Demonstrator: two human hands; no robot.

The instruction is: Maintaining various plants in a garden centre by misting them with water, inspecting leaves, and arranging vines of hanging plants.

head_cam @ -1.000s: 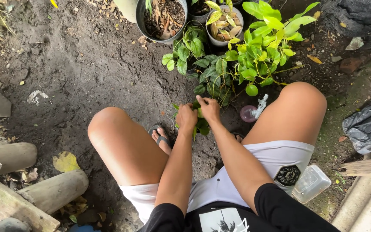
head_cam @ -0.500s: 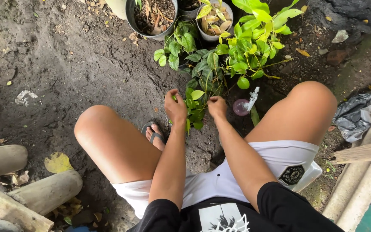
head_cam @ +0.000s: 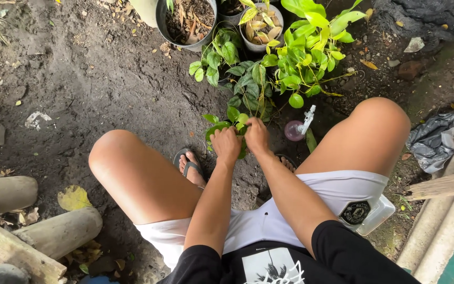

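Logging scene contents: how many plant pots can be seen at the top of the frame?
3: a dark pot of soil, a pale pot of yellowed leaves and a dark pot rim between them. Foliage may hide more.

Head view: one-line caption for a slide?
Squatting person's left hand and right hand close together on a small leafy plant beside potted plants.

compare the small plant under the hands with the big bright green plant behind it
The small plant sits low between the knees, gathered by the left hand and right hand; the big plant stands taller, untouched. The small plant shows few leaves, the big plant many, paler lime. Both have broad green leaves.
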